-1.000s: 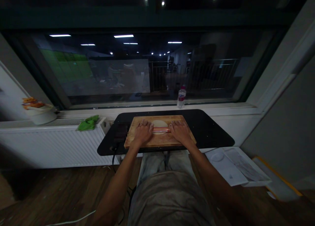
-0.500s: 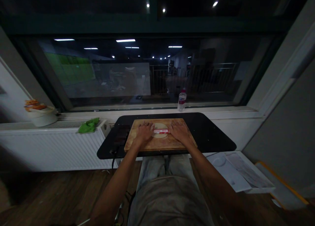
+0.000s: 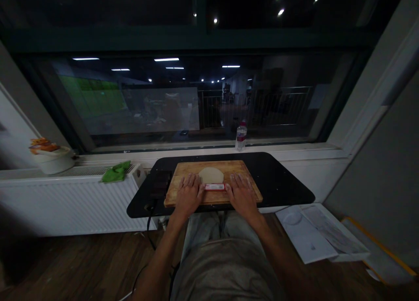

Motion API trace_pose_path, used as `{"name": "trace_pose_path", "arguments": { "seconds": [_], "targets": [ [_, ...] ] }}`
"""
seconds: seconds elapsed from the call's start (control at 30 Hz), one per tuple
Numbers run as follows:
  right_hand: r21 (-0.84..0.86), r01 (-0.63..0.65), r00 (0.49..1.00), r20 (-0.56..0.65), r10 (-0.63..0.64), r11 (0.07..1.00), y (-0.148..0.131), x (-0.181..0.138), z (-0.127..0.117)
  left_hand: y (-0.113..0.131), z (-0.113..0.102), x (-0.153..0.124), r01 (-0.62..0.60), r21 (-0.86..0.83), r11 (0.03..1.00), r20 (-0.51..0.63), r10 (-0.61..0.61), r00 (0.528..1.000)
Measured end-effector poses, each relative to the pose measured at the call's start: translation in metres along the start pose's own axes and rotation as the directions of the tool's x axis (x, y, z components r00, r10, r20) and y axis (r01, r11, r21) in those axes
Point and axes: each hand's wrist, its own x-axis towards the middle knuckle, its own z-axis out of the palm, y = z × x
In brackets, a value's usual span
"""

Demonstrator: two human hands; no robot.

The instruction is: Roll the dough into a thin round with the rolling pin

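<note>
- Head view, down onto a rectangular light-wood cutting board (image 3: 242,170) on a rounded black tabletop (image 3: 281,178).
- Left hand (image 3: 188,192) flat, palm down, fingers loosely spread, pressed on the left end of a thin rolling rod with a red-and-white label (image 3: 214,187).
- Right hand (image 3: 241,192) likewise on the right end: open, fingers apart, nothing pinched.
- Rod crosswise between the hands, at the near rim of a pale, flat round of dough (image 3: 211,175); touching it or just clear, hard to tell.
- Dough on the far half of the board, thin, roughly circular.
- Step, by judgement: rolling out, rod at the near end of a stroke.
- Next pass, by judgement: even weight through both palms, rod square to the board, straight push away over the disc.
- Writing: label print on the rod too small to read; same for the clear plastic water bottle (image 3: 241,136) on the sill behind.
- Off left: crumpled green cloth (image 3: 115,172) on a white radiator (image 3: 65,196).
</note>
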Motion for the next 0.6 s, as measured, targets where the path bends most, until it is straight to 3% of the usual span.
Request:
{"name": "trace_pose_path", "arguments": {
  "seconds": [0.27, 0.6],
  "targets": [
    [-0.023, -0.006, 0.994, 0.105, 0.009, 1.000, -0.001, 0.020, -0.011, -0.002, 0.007, 0.009, 0.024, 0.020, 1.000, 0.011, -0.024, 1.000],
    [-0.038, -0.013, 0.978, 0.209, 0.021, 0.999, -0.002, 0.072, -0.019, -0.003, 0.003, 0.061, 0.058, 0.034, 0.998, 0.096, -0.061, 0.993]
  ]
}}
